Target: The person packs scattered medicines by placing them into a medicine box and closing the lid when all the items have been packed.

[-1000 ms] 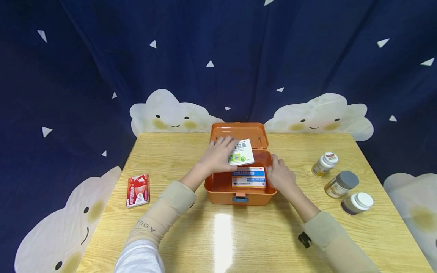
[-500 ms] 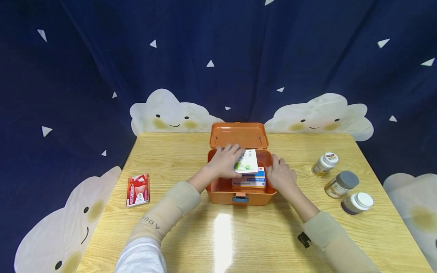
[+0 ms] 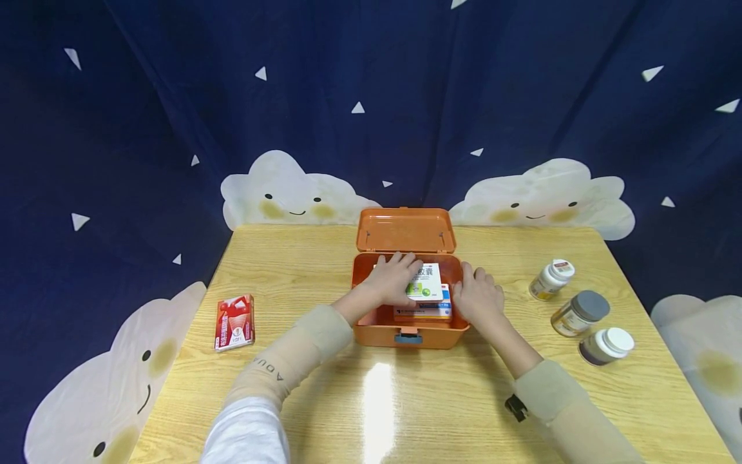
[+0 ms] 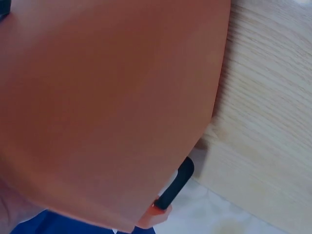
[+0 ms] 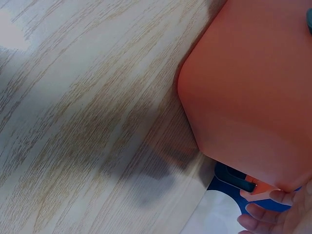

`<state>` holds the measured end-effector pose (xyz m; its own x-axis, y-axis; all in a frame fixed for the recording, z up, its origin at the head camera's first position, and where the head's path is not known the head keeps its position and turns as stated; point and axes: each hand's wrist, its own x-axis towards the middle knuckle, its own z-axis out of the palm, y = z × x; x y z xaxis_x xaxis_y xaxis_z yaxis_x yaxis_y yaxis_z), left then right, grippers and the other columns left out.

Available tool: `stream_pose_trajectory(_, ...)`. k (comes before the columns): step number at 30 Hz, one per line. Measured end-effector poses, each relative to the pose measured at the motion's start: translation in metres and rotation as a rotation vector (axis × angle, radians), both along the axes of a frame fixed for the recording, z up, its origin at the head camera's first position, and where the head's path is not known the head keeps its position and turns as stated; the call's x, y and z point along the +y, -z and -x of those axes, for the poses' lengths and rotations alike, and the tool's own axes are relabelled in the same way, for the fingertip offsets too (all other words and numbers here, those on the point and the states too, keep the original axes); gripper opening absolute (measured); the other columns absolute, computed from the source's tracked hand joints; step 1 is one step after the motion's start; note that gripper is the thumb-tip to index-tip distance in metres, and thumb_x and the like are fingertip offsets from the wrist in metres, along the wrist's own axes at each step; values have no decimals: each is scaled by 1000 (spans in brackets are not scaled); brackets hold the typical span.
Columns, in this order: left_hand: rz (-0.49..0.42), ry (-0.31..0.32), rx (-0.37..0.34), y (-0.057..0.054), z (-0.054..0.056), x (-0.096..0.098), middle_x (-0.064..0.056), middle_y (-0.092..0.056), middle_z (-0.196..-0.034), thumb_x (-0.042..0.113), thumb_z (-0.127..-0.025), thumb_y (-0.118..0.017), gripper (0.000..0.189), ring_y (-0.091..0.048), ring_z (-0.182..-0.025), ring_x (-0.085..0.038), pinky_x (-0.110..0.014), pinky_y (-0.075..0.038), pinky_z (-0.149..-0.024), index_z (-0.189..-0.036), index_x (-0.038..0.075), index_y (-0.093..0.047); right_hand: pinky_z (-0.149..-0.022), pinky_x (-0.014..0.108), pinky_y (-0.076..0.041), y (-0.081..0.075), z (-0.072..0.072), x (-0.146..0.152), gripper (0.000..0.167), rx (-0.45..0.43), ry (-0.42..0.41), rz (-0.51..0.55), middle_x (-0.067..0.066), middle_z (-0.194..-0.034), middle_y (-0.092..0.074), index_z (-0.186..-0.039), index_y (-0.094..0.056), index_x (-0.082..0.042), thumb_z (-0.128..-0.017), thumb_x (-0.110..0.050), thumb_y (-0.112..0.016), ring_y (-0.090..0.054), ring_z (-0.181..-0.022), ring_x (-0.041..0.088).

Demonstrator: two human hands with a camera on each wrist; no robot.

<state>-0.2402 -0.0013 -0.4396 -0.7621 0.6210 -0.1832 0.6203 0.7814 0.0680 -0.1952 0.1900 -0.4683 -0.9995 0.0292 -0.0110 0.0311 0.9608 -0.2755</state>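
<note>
In the head view, an orange plastic case stands on the table with its lid tipped back. My left hand reaches inside and grips a white and green medicine box, whose left part the fingers hide. That box sits above a blue and white medicine box and overlaps its upper part; whether they touch I cannot tell. My right hand holds the case's right rim. The wrist views show mostly the case's outer walls, with right-hand fingers beside one.
A red medicine box lies on the wooden table at left. Toward the right stand a white bottle, a grey-capped jar and a white-capped dark bottle. A navy curtain hangs behind.
My left hand has brought the white and green box down and to the right, from near the lid into the case, over the blue and white box. My right hand stays at the rim.
</note>
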Motion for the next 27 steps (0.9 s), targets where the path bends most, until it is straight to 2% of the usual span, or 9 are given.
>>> stream_pose_trajectory(7, 37, 26, 3, 6, 0, 8, -5, -32, -140, 52, -72, -69, 85, -32, -127, -28, -54, -30, -98, -139, 15, -33, -79, 59, -37, 1, 1, 0, 48, 1, -5, -2, 28, -117, -44, -135, -31, -5, -92, -27, -36, -44, -105, 45)
stream_pose_trajectory(15, 62, 28, -6, 11, 3, 16, -4, -32, -141, 52, -73, -69, 83, -33, -127, -28, -54, -32, -97, -139, 16, -33, -79, 59, -38, 1, 1, 0, 48, 4, -7, -3, 28, -117, -44, -134, -31, -4, -92, -26, -36, -44, -105, 45)
stream_pose_trajectory(27, 176, 37, 0, 22, 2, 32, -2, -31, -144, 57, -74, -65, 85, -34, -127, -24, -49, -36, -96, -141, 17, -32, -74, 58, -39, 2, 2, 0, 45, 16, -3, -11, 27, -111, -46, -131, -33, -5, -91, -26, -38, -46, -101, 45)
